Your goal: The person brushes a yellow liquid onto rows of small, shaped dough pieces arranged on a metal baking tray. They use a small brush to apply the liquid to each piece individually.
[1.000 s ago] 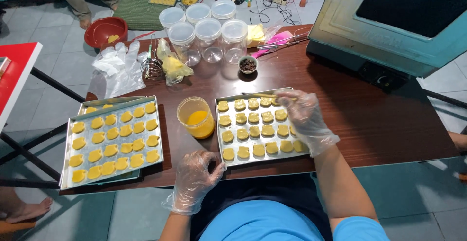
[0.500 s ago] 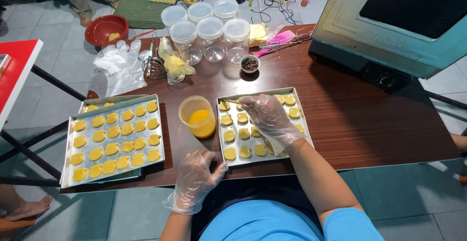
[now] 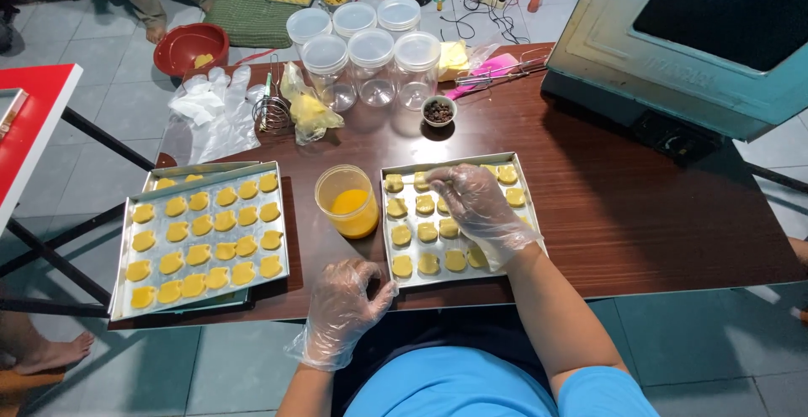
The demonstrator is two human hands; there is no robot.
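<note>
My right hand (image 3: 478, 207), in a clear plastic glove, hovers over the upper middle of a metal tray (image 3: 438, 282) of yellow dough pieces (image 3: 427, 232). It pinches what looks like a thin brush whose tip points left near the top row. My left hand (image 3: 347, 299), also gloved, rests on the table's front edge by the tray's near left corner, with fingers loosely bent and holding nothing. A clear cup of orange-yellow liquid (image 3: 347, 202) stands just left of the tray.
A second tray (image 3: 202, 167) full of dough pieces lies at the left. Behind are several lidded clear jars (image 3: 370, 63), a small bowl of dark bits (image 3: 438, 111), a whisk (image 3: 271, 110), plastic bags and an oven (image 3: 699, 38). Someone's bare foot (image 3: 50, 354) is on the floor.
My right hand has moved from the tray's right edge leftward to its upper middle. My left hand has stayed at the table's front edge, its fingers curling in.
</note>
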